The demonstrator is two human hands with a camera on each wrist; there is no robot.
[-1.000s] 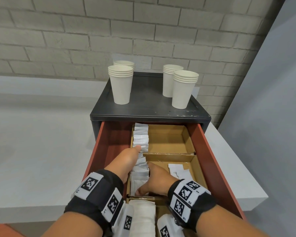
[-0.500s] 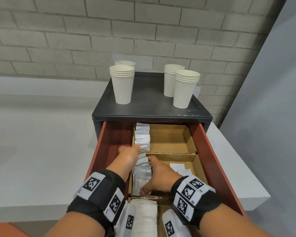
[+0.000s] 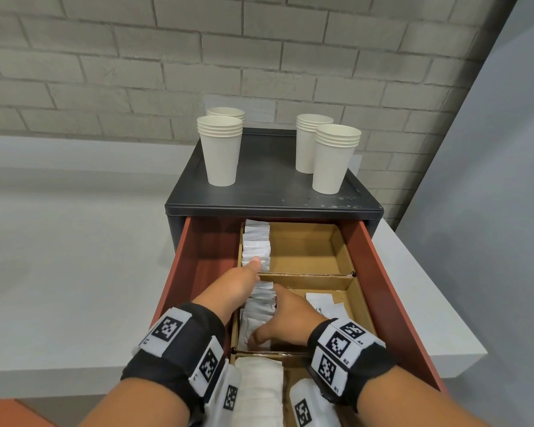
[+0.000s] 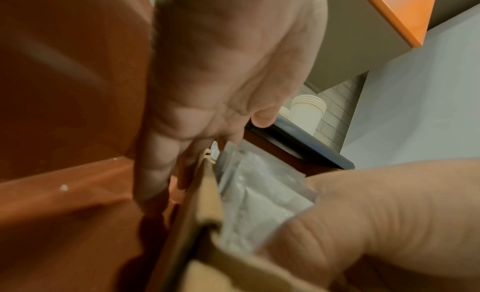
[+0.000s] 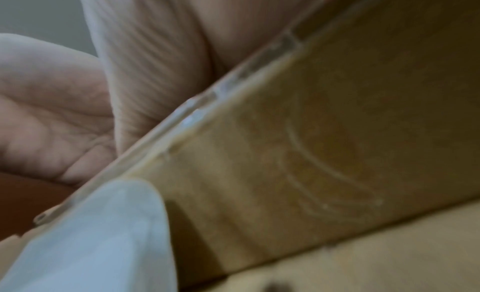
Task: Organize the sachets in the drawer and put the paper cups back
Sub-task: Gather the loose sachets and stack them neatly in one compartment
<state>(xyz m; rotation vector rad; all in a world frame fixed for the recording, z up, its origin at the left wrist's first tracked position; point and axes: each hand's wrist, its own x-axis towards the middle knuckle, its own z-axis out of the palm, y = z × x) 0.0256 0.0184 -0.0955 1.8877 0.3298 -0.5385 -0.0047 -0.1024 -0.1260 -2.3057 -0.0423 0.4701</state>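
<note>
Sachets get squared between flat, straight fingers of both hands; next, loose ones beside them need gathering.

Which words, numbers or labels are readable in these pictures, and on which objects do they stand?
"R2": beside a square marker on the right wristband.
"R1": lower on the same wristband.
Small characters on the left wristband: too small to read.
Dark print on the loose sachets: too blurred.
Paper cups: no print.
</note>
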